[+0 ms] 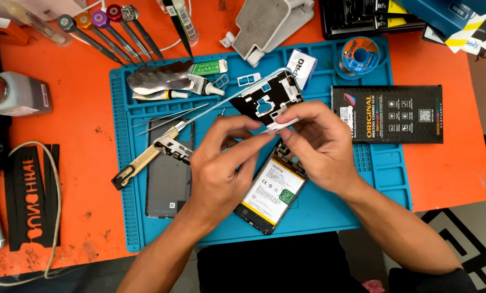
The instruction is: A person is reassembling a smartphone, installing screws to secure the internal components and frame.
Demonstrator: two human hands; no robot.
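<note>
Bright, even overhead light; soft short shadows under the hands (264, 157); mild glare on the foil pouch (156, 78); edges slightly soft.

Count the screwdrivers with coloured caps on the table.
5, fanned side by side on the orange table at top left: grey, orange, purple, red, silver. More may lie beyond the frame.

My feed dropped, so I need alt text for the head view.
Both hands, left hand and right hand, hold a black phone frame piece above an opened phone on a blue work mat. Tweezers and a grey back cover lie to the left.
</note>
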